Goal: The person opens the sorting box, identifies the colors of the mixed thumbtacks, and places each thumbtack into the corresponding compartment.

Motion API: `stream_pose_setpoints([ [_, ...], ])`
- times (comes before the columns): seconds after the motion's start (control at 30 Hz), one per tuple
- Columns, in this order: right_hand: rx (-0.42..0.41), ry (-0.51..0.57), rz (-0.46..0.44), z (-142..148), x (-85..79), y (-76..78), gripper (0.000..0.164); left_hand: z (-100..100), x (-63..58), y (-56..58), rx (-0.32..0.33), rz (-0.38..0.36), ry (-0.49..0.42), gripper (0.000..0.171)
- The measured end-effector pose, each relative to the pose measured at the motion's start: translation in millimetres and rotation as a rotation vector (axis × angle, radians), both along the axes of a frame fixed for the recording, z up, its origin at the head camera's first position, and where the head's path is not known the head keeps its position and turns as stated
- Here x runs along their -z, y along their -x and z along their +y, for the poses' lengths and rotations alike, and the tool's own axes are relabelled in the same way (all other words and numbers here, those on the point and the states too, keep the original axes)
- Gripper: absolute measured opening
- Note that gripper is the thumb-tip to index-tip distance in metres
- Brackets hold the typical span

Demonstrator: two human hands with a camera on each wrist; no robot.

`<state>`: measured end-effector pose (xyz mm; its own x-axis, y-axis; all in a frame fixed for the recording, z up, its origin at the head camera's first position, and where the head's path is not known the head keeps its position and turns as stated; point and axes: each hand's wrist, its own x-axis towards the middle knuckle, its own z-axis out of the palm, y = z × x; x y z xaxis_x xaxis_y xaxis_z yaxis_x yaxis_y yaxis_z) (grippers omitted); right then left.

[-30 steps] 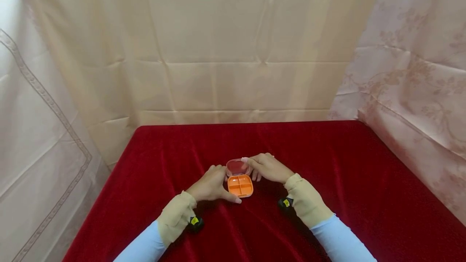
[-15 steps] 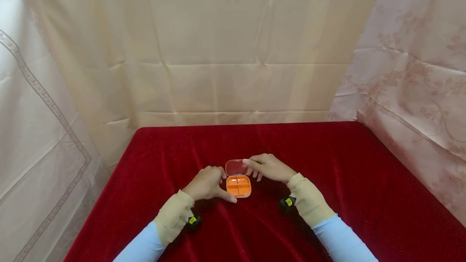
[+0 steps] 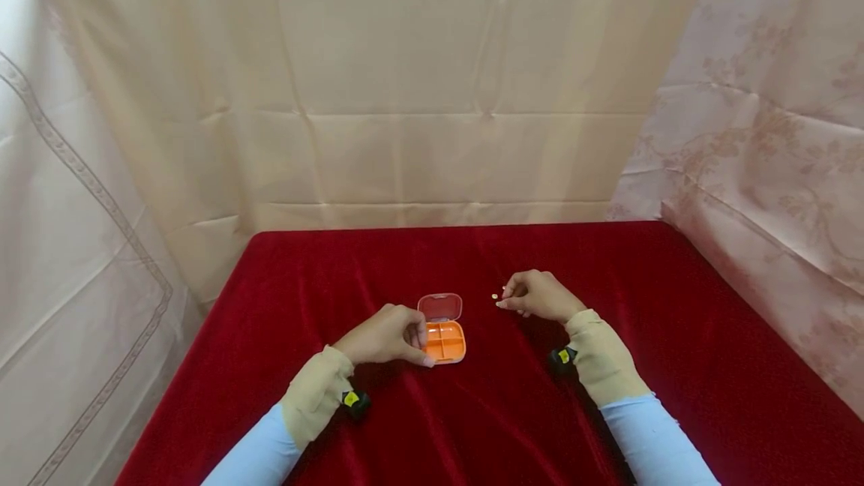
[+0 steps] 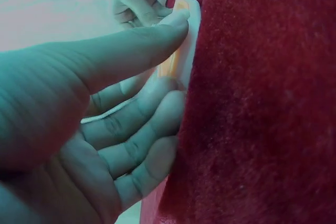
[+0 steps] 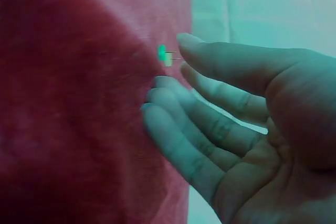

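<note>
Orange box [image 3: 443, 341] lies open in the left grip [image 3: 386, 334]

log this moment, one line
left hand: holds orange, rounded, four-compartment plastic box | transparent lid: open | right hand: beside two tiny pieces, pale in head view | surface: red velvety cloth

Orange case [image 3: 447, 342] — lid [image 3: 441, 307] folded back

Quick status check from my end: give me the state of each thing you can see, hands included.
Orange case: open, set down on the cloth; left compartments partly covered by fingers
Clear lid: flipped back, away from the person
Small pieces: loose outside the case, too small to identify
Left hand: grips the case
Right hand: beside the small pieces
Red cloth: spread out, creased
</note>
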<state>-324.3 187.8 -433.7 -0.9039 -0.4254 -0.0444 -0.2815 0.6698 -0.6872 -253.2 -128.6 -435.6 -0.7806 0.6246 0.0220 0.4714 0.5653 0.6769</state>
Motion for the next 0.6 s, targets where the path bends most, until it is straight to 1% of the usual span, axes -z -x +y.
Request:
stream_pose_setpoints([
  [0.1,0.003,-0.016,0.027,0,5.5,-0.1,0.011,0,2.0,0.9,0.016,-0.003,-0.008,0.03],
  [0.17,0.003,-0.016,0.05,-3,7.3,0.3,0.01,0,2.2,0.9,0.021,-0.004,-0.011,0.029],
  [0.3,-0.006,-0.048,0.095,-7,9.7,1.0,0.007,-2,2.8,1.0,0.032,-0.004,-0.019,0.028],
  [0.43,0.012,-0.078,0.107,-9,11.7,1.3,0.006,-3,4.8,2.2,0.045,-0.006,-0.018,0.026],
  [0.6,0.008,-0.097,0.132,-8,14.3,1.2,0.005,-3,6.3,3.6,0.052,-0.012,0.005,0.024],
])
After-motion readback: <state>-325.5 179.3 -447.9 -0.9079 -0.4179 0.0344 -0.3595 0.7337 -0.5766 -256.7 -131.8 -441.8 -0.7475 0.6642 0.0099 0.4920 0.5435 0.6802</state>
